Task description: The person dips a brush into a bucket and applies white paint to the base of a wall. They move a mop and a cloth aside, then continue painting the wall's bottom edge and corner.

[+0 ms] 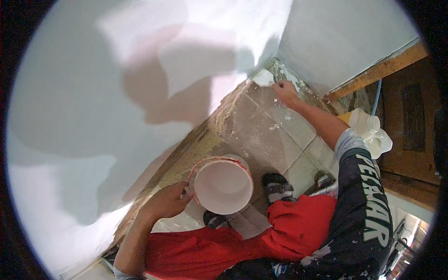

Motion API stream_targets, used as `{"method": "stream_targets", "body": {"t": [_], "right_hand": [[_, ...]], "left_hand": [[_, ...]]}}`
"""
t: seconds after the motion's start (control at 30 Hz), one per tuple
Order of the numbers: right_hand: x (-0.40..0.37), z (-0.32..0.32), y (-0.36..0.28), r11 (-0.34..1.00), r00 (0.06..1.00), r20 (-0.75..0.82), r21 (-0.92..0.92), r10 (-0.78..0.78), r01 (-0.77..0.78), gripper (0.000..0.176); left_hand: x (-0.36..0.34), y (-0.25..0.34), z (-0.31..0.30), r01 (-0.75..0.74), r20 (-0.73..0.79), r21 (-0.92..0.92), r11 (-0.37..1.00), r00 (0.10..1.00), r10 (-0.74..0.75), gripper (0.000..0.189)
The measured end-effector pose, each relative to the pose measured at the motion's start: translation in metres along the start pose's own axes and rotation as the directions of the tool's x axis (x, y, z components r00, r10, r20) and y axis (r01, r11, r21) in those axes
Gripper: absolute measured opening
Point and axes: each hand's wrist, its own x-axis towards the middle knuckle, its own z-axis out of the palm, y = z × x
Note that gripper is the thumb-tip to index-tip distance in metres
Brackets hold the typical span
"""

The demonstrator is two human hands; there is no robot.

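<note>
My left hand (173, 199) is closed at the left side of a white bucket (247, 163), its fingers on the red handle (192, 173). The bucket has a red-stained rim, and a pale coating covers its inside. My right hand (285, 92) reaches far forward to the corner where the two walls meet the floor. Its fingers are closed at the edge of a flat white piece (263, 78) low by the wall base; I cannot tell what kind of thing it is.
A pale wall (60, 121) runs along the left, with a rough, dirty strip at its foot. White specks dot the tiled floor (261, 116). At right stand pale plastic jugs (366, 123) below a wooden beam (378, 70). My sandalled feet (278, 186) are beside the bucket.
</note>
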Motion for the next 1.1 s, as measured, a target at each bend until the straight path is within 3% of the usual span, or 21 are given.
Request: {"method": "stream_targets", "body": {"t": [0.2, 0.37, 0.5, 0.63, 0.7, 0.8, 1.1], "right_hand": [[-0.001, -0.019, 0.011, 0.963, 0.99, -0.032, -0.239, -0.138, 0.127, 0.048], [0.004, -0.007, 0.017, 0.961, 0.996, 0.022, -0.262, -0.091, 0.094, 0.045], [0.0, 0.005, 0.007, 0.974, 0.995, 0.066, -0.209, -0.078, 0.09, 0.042], [-0.01, 0.008, -0.007, 0.952, 0.988, -0.008, -0.269, -0.157, 0.149, 0.04], [-0.019, 0.001, -0.012, 0.996, 0.998, -0.003, -0.065, -0.058, 0.058, 0.038], [-0.016, -0.002, 0.005, 0.996, 0.996, -0.026, -0.027, -0.085, 0.084, 0.037], [-0.018, 0.017, 0.01, 0.969, 0.997, -0.015, -0.235, -0.079, 0.074, 0.037]], "left_hand": [[-0.003, 0.005, -0.004, 0.024, 0.013, 0.003, 1.0, 1.0, -0.024, 0.054], [-0.002, 0.0, 0.002, -0.004, -0.04, 0.036, 0.999, 0.999, 0.005, 0.055], [-0.002, -0.001, 0.002, 0.011, 0.005, 0.02, 1.0, 1.0, -0.011, 0.056], [-0.002, -0.002, 0.002, -0.015, 0.002, 0.02, 1.0, 1.0, 0.015, 0.057], [-0.001, -0.003, 0.002, -0.02, -0.003, 0.023, 1.0, 1.0, 0.02, 0.057], [0.002, -0.009, 0.005, -0.034, -0.016, 0.032, 0.999, 0.999, 0.035, 0.057], [-0.002, -0.003, 0.003, -0.008, -0.013, 0.06, 0.998, 1.0, 0.008, 0.057]]}}
